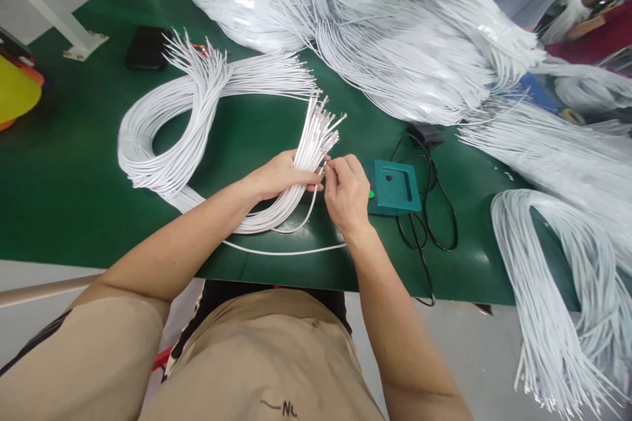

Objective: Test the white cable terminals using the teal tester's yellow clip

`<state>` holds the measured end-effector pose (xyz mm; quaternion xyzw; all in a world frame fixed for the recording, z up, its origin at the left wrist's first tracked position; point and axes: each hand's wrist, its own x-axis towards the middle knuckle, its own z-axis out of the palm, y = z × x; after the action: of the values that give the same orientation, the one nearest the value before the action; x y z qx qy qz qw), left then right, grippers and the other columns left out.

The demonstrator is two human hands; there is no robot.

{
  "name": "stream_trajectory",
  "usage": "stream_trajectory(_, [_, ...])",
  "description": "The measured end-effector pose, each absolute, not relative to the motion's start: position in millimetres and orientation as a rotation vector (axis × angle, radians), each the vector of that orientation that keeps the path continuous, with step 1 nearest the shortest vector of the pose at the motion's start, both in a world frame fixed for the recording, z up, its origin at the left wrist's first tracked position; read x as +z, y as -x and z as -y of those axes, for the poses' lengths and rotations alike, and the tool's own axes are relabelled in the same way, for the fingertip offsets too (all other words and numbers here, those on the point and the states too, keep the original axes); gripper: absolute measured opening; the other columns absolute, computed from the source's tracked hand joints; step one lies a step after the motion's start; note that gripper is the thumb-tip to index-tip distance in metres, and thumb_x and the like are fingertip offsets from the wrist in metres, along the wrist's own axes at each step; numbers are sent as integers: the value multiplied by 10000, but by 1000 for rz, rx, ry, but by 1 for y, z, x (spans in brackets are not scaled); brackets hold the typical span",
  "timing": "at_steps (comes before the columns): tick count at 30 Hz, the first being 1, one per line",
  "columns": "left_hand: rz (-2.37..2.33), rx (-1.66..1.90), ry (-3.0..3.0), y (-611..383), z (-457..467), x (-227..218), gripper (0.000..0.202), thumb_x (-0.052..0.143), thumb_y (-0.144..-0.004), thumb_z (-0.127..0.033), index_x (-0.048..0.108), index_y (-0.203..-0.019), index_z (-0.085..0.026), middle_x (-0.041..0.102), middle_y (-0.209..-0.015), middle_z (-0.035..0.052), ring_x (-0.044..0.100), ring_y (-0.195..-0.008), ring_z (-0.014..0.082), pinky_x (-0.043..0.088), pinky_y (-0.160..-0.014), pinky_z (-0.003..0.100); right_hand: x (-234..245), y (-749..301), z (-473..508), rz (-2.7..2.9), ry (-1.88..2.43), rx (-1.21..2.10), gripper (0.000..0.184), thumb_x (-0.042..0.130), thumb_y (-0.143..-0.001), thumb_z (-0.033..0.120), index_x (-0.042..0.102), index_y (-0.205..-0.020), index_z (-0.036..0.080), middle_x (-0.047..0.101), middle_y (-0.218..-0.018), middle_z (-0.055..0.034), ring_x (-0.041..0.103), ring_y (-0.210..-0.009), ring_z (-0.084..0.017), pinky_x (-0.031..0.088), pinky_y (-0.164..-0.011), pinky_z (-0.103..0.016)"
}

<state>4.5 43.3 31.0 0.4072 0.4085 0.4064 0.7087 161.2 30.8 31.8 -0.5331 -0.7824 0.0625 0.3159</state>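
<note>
My left hand (285, 174) is wrapped round a bundle of thin white cables (311, 135) whose metal-tipped ends fan up and to the right. The bundle loops back across the green table (74, 171) in a big coil (148, 138). Just to the right, my right hand (345, 192) pinches the end of a single white cable (284, 251) pulled out of the bundle; that cable curves down along the table's front edge. A small teal test box (392, 187) with a green light sits right beside my right hand.
Large heaps of white cables (405, 39) fill the back of the table, and more hang over the right front edge (557, 289). A black cord (434, 223) runs from the teal box. A black pouch (147, 47) lies at back left.
</note>
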Motion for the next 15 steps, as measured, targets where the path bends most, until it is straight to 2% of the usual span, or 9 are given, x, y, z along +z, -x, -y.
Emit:
stream_trajectory(3, [-917, 896, -872, -5, -45, 30, 404, 727, -672, -65, 643, -1066, -98, 646, -729, -7, 647, -636, 90, 561, -740, 276, 29, -168, -34, 2357, 1289, -164, 362, 301, -978, 207, 597, -769, 189, 566, -818, -98, 478, -798, -219, 380, -768, -344])
stream_trajectory(5, [-968, 898, -881, -4, -48, 28, 394, 740, -666, -75, 645, -1048, -95, 654, -730, -1, 667, -650, 107, 567, -756, 294, 29, -173, -38, 2474, 1263, -241, 369, 297, -980, 206, 616, -796, 183, 588, -829, -101, 481, -796, -226, 366, -757, -349])
stream_trajectory(10, [-1101, 884, -913, -3, -54, 23, 429, 772, -635, -91, 636, -1041, -104, 684, -773, 27, 711, -701, 170, 579, -786, 357, 34, -189, -51, 2457, 1504, -130, 211, 486, -910, 207, 619, -1069, 163, 667, -1037, -122, 532, -968, -275, 351, -820, -376])
stream_trajectory(15, [-1166, 832, -1010, -2, -58, 17, 442, 782, -615, -106, 637, -1032, -109, 697, -770, 49, 718, -701, 204, 576, -738, 365, 37, -197, -60, 2582, 1622, 71, 159, 555, -842, 155, 655, -964, 167, 706, -848, -98, 586, -836, -247, 342, -890, -379])
